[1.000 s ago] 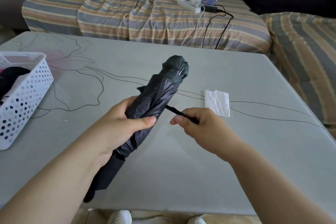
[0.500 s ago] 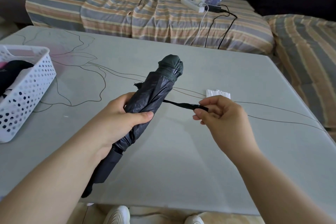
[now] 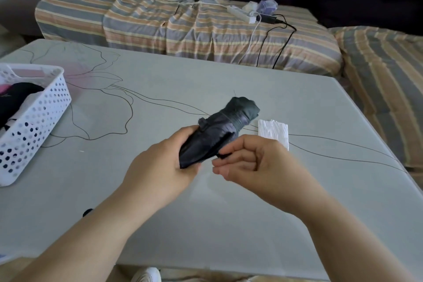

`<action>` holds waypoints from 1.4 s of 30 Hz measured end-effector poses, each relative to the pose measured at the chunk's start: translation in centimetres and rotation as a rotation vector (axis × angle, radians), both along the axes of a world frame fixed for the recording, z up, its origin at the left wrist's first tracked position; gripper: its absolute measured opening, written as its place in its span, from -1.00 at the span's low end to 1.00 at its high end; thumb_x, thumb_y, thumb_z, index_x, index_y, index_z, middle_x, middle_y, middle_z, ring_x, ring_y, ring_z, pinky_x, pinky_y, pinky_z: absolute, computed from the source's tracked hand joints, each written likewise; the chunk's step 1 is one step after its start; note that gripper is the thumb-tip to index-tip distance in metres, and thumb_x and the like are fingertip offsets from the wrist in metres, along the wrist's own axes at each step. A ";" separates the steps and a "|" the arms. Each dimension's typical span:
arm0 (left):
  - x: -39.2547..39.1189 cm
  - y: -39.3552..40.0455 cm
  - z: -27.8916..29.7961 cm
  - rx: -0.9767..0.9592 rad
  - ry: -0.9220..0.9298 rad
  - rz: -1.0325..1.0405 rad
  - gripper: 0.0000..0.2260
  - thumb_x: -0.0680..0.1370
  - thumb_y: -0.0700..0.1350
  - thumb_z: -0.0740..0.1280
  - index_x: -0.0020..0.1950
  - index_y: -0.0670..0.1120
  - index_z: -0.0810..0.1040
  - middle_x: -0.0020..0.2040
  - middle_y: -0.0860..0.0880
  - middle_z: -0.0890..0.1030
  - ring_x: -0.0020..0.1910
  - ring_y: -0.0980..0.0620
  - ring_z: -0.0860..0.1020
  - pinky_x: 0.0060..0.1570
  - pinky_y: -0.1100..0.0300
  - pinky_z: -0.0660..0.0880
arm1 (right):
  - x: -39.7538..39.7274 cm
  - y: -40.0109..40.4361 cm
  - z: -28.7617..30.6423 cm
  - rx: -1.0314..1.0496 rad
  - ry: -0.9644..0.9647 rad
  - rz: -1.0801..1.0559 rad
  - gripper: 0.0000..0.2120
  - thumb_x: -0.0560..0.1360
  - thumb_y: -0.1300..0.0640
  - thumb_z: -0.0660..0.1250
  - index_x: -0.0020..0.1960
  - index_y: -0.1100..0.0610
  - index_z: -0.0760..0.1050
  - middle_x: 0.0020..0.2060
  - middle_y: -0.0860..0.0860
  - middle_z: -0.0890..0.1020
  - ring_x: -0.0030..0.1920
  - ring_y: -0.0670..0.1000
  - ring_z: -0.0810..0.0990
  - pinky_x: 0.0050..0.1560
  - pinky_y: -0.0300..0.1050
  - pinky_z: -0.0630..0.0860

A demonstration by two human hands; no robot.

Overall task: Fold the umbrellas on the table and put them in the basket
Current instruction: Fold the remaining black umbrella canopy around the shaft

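Left hand (image 3: 160,167) wrapped round folded umbrella (image 3: 219,133), right hand (image 3: 254,162) fingers pinching its strap.

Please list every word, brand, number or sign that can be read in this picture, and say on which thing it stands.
There is no readable text.
The umbrella, the basket, the tissue and the power strip show no legible print.
The table bears only a drawn flower pattern, no words.
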State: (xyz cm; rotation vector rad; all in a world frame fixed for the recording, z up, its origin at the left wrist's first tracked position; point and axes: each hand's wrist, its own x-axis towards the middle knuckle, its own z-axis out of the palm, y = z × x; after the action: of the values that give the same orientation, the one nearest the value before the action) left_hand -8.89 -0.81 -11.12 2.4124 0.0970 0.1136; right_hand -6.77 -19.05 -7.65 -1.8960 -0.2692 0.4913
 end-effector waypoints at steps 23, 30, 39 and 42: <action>-0.6 -1.4 -1.5 0.485 -0.332 -0.223 -0.42 0.28 -0.02 0.35 0.31 0.13 0.37 -0.38 0.09 0.45 -0.51 0.01 0.47 -0.63 0.25 0.18 | 2.1 -1.9 -1.1 -0.194 -0.806 0.049 -0.91 0.45 0.03 0.33 -0.19 -0.02 0.59 -0.20 -0.20 0.57 0.00 -0.21 0.41 0.05 -0.46 0.30; -0.8 -1.2 -1.3 0.466 -0.323 -0.245 -0.43 0.28 -0.04 0.33 0.30 0.15 0.37 -0.38 0.09 0.46 -0.50 0.01 0.49 -0.66 0.20 0.30 | 2.0 -2.0 -0.8 -0.196 -0.728 0.133 -0.91 0.45 0.14 0.34 -0.19 -0.03 0.53 -0.02 -0.19 0.66 0.10 -0.30 0.48 0.13 -0.55 0.19; -0.9 -1.0 -1.3 0.479 -0.329 -0.247 -0.45 0.27 0.00 0.34 0.27 0.11 0.41 -0.36 0.11 0.49 -0.50 0.04 0.51 -0.66 0.20 0.32 | 1.7 -1.6 -0.6 -0.162 -0.587 0.077 -0.85 0.50 0.18 0.37 -0.21 -0.03 0.55 -0.19 -0.15 0.60 -0.14 -0.05 0.58 -0.06 0.01 0.55; -1.3 -0.8 -0.8 0.452 -0.298 -0.209 -0.54 0.29 0.05 0.34 0.18 0.07 0.45 -0.33 0.12 0.56 -0.47 0.04 0.54 -0.64 0.18 0.37 | 1.6 -1.0 0.0 -0.154 -0.587 0.054 -0.77 0.47 0.23 0.41 -0.24 -0.08 0.52 -0.23 -0.19 0.59 -0.16 -0.11 0.56 -0.06 -0.11 0.54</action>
State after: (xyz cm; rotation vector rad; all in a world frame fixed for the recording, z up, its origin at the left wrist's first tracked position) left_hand -10.20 -1.59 -11.95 2.8019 -0.3528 0.4364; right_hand -5.17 -20.05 -7.61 -2.1572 -0.6831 -0.0255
